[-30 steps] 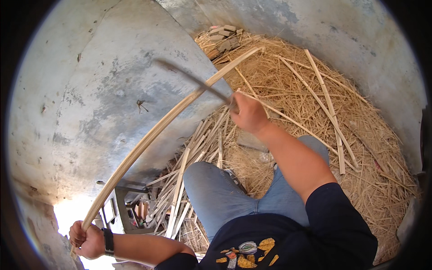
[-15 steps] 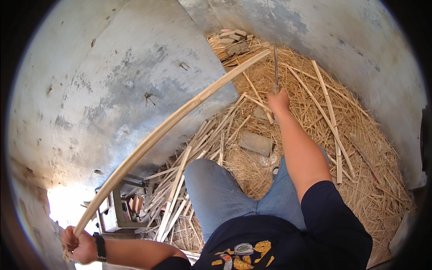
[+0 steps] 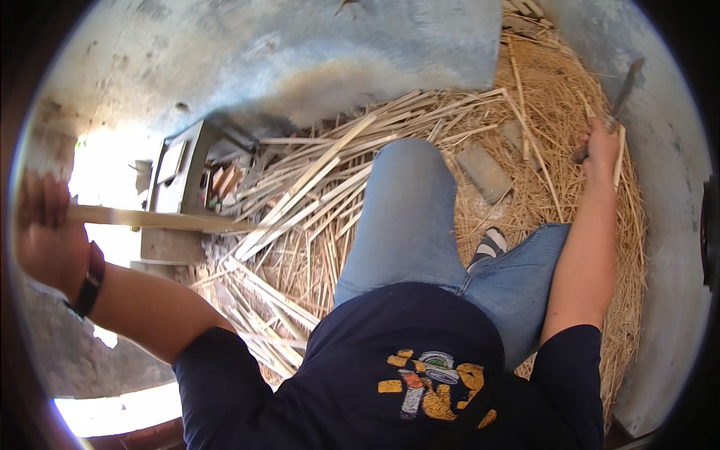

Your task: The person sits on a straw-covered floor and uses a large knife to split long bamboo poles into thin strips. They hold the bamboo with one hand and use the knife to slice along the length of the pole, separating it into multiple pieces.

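At the far left my left hand (image 3: 54,236), smeared by motion and with a dark band at its wrist, is closed round one end of a pale bamboo strip (image 3: 161,219). The strip points rightward, and its other end lies over the heap of split strips (image 3: 330,169), where I cannot tell whether it touches. Out to the right, my right hand (image 3: 600,146) grips the handle of a long-bladed knife (image 3: 628,91). The blade points up and away, close to the wall, and the handle's butt shows below the fist.
Straw-like shavings (image 3: 551,94) cover the floor at the right. A grey block (image 3: 485,174) lies beyond my knees. Left of the heap stands a dark-framed stand (image 3: 176,176) near a bright opening. Worn blue-grey walls (image 3: 300,45) enclose the place.
The view has turned left. My right hand has swung the knife out to the right, near the wall. The bamboo strip has dropped from a long upward slant to nearly level.
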{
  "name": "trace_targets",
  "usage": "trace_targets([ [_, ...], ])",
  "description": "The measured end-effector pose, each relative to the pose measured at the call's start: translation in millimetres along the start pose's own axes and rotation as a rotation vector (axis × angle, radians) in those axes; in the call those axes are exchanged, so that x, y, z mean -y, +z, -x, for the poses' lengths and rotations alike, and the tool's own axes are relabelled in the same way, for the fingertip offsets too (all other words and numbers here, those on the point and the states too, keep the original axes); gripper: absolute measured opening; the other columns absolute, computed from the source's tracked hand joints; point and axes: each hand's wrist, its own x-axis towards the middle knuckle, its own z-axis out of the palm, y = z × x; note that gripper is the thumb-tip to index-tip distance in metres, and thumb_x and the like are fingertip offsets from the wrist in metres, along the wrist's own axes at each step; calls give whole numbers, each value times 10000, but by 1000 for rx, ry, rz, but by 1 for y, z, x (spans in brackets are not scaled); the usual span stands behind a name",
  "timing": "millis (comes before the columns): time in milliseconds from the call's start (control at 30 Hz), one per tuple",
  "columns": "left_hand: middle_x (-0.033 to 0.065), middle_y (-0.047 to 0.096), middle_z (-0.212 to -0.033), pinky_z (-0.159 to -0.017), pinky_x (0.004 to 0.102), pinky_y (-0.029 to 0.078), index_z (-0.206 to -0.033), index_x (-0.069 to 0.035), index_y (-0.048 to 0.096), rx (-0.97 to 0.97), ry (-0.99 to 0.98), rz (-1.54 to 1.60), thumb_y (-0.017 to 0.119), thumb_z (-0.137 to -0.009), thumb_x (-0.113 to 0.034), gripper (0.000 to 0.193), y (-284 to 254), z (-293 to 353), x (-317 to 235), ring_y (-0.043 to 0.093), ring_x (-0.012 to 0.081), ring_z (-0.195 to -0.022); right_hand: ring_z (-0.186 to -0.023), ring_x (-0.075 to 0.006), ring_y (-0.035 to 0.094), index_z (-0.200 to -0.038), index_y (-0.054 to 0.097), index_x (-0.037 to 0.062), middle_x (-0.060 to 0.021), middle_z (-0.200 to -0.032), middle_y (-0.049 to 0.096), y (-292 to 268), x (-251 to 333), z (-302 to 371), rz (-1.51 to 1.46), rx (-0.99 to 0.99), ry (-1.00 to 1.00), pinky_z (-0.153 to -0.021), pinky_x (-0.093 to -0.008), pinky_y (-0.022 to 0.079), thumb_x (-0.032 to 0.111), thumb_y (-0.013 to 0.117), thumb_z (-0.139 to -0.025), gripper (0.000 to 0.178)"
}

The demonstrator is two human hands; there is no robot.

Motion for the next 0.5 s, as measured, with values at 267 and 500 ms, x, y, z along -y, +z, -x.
trace_targets([
  [267,-101,337,-593,-414,230,191,-779,-190,516,-74,-483,-461,427,-1054,-469,402,-28,11,110,263,30,-466,-566,-95,520,-906,547,49,-16,-710,556,18,11,3,20,60,-42,-515,-270,444,137,715,-873,192],
  [500,208,641,-895,-799,465,459,-965,31,617,13,-249,-1199,320,-1041,-532,641,-161,104,282,596,378,-869,-580,-99,511,-893,550,76,-7,-721,546,58,13,33,15,101,-18,-529,-266,440,128,717,-880,175],
])
